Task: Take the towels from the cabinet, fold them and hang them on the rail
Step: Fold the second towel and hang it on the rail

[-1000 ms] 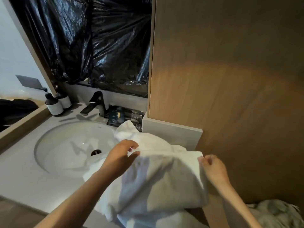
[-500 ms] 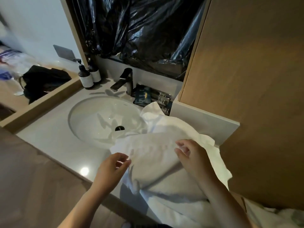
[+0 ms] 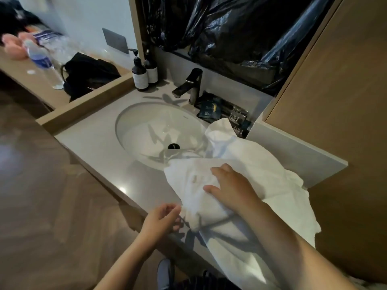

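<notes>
White towel (image 3: 251, 160) lies crumpled on counter (image 3: 88, 141) just R of sink (image 3: 146, 130), one edge over sink's rim, far end hanging off counter front. R hand (image 3: 232, 189) flat on it, fingers spread. L hand (image 3: 161, 218) curled at towel's near corner; can't tell if pinching.

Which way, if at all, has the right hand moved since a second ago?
Yes. The right hand has moved left, off the towel's right edge onto its middle, nearer the sink.
</notes>
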Demonstrator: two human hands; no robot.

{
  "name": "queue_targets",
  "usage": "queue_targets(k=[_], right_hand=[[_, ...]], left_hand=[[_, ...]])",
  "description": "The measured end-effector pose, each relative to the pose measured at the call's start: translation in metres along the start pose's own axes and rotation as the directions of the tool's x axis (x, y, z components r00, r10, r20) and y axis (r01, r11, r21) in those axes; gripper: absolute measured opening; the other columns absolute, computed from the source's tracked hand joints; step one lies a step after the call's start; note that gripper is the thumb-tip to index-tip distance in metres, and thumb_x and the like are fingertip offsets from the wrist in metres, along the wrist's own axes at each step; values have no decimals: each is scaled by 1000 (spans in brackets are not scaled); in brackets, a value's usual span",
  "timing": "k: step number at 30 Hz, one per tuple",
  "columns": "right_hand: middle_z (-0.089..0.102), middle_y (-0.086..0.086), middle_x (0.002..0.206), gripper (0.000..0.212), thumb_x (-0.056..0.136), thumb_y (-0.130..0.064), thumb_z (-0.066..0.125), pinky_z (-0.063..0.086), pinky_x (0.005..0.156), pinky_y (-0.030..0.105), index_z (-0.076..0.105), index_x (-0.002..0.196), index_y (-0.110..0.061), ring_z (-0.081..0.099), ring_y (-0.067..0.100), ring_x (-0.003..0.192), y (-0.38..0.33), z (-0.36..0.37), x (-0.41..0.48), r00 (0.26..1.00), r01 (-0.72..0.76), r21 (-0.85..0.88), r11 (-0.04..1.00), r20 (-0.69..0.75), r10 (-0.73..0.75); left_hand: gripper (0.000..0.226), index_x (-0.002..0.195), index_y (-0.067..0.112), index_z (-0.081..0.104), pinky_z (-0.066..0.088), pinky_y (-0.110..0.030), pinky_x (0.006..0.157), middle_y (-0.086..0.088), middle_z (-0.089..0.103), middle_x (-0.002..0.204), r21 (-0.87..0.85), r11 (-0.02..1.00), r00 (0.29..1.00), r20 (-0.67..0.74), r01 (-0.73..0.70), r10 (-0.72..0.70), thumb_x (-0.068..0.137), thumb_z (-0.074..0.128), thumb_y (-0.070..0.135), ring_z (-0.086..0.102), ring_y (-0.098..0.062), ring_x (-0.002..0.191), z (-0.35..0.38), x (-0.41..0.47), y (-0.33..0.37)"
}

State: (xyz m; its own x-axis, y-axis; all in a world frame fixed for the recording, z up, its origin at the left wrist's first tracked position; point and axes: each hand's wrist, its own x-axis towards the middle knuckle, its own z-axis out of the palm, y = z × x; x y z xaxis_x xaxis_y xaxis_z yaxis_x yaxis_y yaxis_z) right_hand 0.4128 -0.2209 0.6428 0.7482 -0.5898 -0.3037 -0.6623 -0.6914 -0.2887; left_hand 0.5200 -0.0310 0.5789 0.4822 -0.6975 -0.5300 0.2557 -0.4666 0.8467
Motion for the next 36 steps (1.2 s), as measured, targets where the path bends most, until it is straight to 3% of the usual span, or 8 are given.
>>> queue_targets(k=[3,6,11,14,18,23,30,36], right_hand=[[50,3,120,33,92,-46,56,46,89,35,57,114,-21,56,27,105,-8,-6,6,1000,9,21,1000,5,-9],[55,-4,79,22,93,-32,57,40,69,33,51,78,-17,54,21,76,0,-7,5,993,74,300,951,-106,-44],[59,-9,60,19,96,-24,58,43,54,17,58,78,-19,56,7,56,30,-12,-3,956,136,660,739,-284,78],[61,-12,58,17,97,-23,58,45,55,16,61,80,-20,58,4,55,38,-11,-2,958,99,787,609,-242,157],[63,-10,59,17,96,-27,58,46,57,16,62,81,-20,60,4,57,37,-8,-1,955,85,772,629,-243,169],[64,-12,62,17,95,-31,59,44,58,13,62,80,-22,61,3,59,35,-9,-3,948,97,730,676,-274,161],[65,-9,63,18,95,-31,58,46,64,21,62,81,-21,62,6,62,33,-9,-5,949,91,723,685,-272,161],[65,-7,63,17,95,-30,59,45,64,24,61,82,-19,62,6,61,35,-10,-4,941,94,716,692,-290,172]], left_hand=[[30,117,-3,55,53,-48,89,-24,67,104,-231,969,995,63,92,-79,97,52,20,66,-42,93,1,0,-2],[39,122,-10,50,49,-42,79,-22,56,102,-367,921,989,114,129,-93,99,48,21,53,-37,88,6,1,-2],[35,122,8,55,53,-49,90,-11,70,94,-468,882,998,58,62,-39,97,50,32,69,-25,80,11,0,1],[43,123,19,54,55,-46,90,-7,64,115,-255,958,990,-93,-130,109,86,58,42,69,-22,96,13,-3,2],[47,120,29,52,51,-24,89,18,52,120,279,902,907,-173,-330,385,79,73,41,53,-2,111,9,-6,1],[37,89,29,56,50,-20,70,16,52,93,560,742,839,-144,-368,525,68,80,49,53,-3,81,19,-10,-5],[6,81,28,70,58,-31,75,10,68,80,338,900,893,-257,-276,370,80,75,29,64,-5,77,38,-13,-11],[6,87,16,73,58,-38,85,3,74,84,88,957,924,-250,-277,290,86,68,11,70,-12,84,26,-17,-6]])
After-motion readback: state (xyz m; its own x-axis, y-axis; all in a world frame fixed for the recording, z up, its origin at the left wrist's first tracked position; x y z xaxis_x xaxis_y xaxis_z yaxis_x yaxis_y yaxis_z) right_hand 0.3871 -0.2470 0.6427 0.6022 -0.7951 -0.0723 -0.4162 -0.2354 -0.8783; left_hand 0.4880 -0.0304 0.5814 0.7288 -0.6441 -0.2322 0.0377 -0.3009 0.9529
